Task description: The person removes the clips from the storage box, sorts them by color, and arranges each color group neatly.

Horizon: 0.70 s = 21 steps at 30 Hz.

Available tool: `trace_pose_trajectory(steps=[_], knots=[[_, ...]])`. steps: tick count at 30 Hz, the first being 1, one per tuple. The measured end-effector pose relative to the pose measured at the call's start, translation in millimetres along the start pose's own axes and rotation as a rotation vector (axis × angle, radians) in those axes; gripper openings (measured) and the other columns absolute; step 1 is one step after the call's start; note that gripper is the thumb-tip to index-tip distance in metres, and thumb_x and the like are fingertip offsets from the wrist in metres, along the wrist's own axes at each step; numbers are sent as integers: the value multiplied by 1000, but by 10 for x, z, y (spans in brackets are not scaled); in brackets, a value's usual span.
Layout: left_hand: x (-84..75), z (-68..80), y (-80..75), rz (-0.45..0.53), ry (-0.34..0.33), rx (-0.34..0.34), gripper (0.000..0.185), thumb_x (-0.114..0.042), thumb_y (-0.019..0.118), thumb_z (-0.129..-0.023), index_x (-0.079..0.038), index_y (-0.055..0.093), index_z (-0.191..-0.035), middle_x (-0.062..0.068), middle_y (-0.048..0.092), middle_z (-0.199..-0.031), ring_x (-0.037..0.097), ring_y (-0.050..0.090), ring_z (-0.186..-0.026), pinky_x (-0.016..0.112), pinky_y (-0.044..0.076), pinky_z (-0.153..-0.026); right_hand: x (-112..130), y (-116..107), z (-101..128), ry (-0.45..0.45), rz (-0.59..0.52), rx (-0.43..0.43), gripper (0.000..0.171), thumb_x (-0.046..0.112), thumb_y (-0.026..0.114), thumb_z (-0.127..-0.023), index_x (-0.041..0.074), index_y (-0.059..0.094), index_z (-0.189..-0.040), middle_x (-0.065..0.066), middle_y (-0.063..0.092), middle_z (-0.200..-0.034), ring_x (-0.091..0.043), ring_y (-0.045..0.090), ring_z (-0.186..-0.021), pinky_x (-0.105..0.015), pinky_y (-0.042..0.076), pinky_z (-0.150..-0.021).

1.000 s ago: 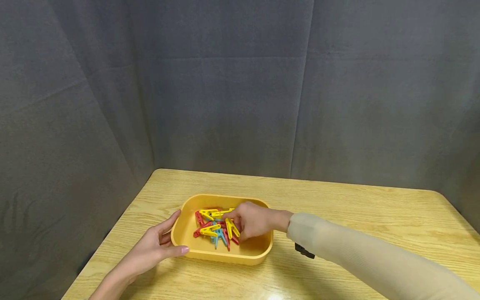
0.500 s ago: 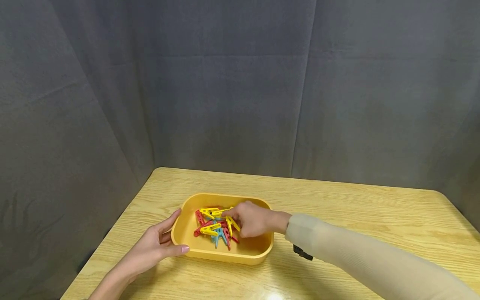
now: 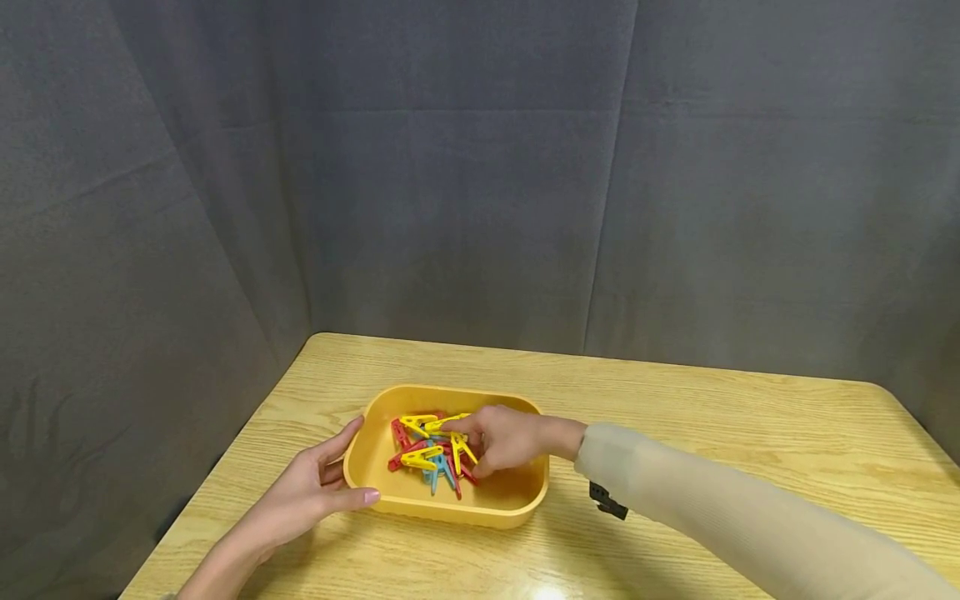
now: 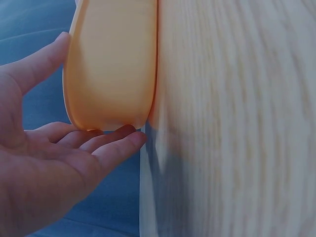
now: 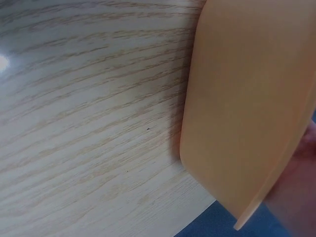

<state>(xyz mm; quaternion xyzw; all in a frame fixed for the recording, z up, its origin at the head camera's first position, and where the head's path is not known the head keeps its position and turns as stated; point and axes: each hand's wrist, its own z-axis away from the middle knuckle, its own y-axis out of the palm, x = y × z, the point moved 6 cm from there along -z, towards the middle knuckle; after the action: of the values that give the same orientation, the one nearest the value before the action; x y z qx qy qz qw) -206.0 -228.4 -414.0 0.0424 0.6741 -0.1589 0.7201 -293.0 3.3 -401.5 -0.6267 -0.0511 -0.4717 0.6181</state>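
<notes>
A yellow plastic basin (image 3: 465,510) stands on the table with a heap of plastic clothespins inside. Yellow clothespins (image 3: 423,457), red clothespins (image 3: 399,433) and blue clothespins (image 3: 440,470) lie tangled together. At the basin's left end is my left hand (image 3: 303,490), its thumb against the near side and its fairly straight fingers touching the end wall in the left wrist view. My right hand (image 3: 510,437) reaches into the basin from the right. Its index finger stretches over the heap, the thumb lower and apart, with a yellow clothespin (image 3: 460,450) beside them. In the right wrist view the basin wall hides most of this hand.
The wood-grain table (image 3: 712,450) extends to the right and in front of the basin. Grey cloth (image 3: 450,208) hangs behind the table and along its left side. A black strap piece (image 3: 607,502) hangs below the right sleeve (image 3: 675,483).
My right thumb has spread from the index finger, and the yellow clothespin beside it has shifted and turned slightly. The left hand keeps its place at the basin.
</notes>
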Motion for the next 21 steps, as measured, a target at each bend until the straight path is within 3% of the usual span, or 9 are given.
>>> trace_pose_trajectory(steps=[6, 14, 17, 21], knots=[[5, 1, 3, -21, -13, -6, 104, -8, 85, -91, 1, 16, -167, 25, 19, -171, 41, 40, -147, 33, 53, -101, -5, -39, 13, -10, -40, -30, 71, -4, 80, -82, -1, 57, -149, 2, 64, -73, -6, 50, -63, -21, 41, -61], [15, -14, 13, -6, -10, 2, 103, -7, 84, -91, 1, 15, -167, 25, 18, -171, 41, 39, -147, 33, 53, -101, -49, 9, 0, 54, -122, 67, 71, -9, 72, -82, 5, 59, -150, 4, 39, -59, -9, 38, -49, -21, 34, -49], [16, -15, 22, -3, -10, 6, 103, -8, 84, -91, 2, 15, -167, 25, 18, -171, 42, 39, -148, 32, 53, -101, -63, 31, 12, 85, -162, 85, 42, -3, 76, -85, -2, 75, -128, 4, 68, -85, -11, 48, -50, -21, 42, -50], [6, -16, 32, 3, -6, 11, 103, -7, 84, -91, 2, 14, -167, 25, 18, -171, 42, 39, -147, 32, 53, -101, -66, 36, 23, 78, -193, 74, 41, -2, 79, -87, -5, 73, -127, -7, 76, -101, -12, 53, -55, -21, 45, -54]])
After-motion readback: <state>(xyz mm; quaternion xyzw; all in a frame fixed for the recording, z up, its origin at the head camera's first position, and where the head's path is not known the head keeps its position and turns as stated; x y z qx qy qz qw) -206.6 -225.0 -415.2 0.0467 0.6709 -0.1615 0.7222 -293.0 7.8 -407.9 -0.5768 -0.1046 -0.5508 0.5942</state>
